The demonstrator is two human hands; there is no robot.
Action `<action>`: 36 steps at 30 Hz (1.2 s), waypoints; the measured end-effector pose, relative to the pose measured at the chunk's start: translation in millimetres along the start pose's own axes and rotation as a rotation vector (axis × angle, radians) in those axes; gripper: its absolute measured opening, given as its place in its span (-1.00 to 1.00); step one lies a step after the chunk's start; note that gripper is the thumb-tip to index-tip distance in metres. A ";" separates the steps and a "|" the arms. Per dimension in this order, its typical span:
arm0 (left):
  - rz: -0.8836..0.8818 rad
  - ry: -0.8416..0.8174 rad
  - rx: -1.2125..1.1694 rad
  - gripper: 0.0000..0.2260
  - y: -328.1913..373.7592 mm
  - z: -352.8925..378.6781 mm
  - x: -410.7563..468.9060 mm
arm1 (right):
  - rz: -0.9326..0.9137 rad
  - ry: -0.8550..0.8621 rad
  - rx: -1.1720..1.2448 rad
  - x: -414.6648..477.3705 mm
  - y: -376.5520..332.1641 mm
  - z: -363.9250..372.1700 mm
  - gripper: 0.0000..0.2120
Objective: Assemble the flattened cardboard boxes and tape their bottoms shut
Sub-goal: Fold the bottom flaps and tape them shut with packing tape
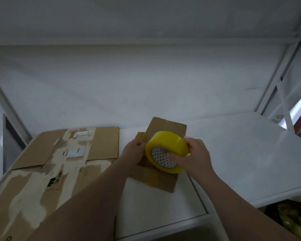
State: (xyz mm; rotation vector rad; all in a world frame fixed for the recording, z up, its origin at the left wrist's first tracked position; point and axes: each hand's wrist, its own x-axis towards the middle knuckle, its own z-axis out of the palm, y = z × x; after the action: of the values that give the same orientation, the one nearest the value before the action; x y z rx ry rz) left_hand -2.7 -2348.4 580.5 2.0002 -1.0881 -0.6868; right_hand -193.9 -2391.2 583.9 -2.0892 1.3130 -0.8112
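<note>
My right hand (196,157): gripping the yellow tape roll (167,152), thumb across its core.
My left hand (134,152): fingers curled, seemingly pinching the roll's rim.
Small box (165,129): on the shelf (233,153), under the roll.
Flattened boxes (42,171): lying left.

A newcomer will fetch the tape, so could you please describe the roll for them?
On the white shelf, find the small brown box in the middle. Above it the right hand grips the tape roll while the left hand pinches at its rim; it is the only bright yellow thing among brown cardboard.
</note>
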 end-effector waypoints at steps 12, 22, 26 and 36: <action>-0.069 0.000 -0.074 -0.85 -18.1 7.8 -8.4 | 0.183 -0.026 0.149 -3.5 14.0 24.2 -0.44; -0.030 -0.062 0.004 -0.83 -14.1 18.4 -51.2 | 0.238 0.054 0.044 -46.9 17.4 3.1 -0.70; -0.005 -0.018 -0.004 -0.86 -10.1 15.0 -66.6 | 0.181 0.075 -0.007 -53.7 4.9 -4.7 -0.64; -0.052 0.174 -0.265 -0.59 -14.0 -11.3 -81.1 | 0.027 0.124 -0.219 -59.2 -23.9 -49.7 -0.46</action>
State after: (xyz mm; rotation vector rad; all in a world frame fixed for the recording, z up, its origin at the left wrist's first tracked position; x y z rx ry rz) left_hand -28.1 -2269.4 584.0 1.8265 -0.8015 -0.6353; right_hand -236.3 -2334.0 622.2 -2.2133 1.5543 -0.8286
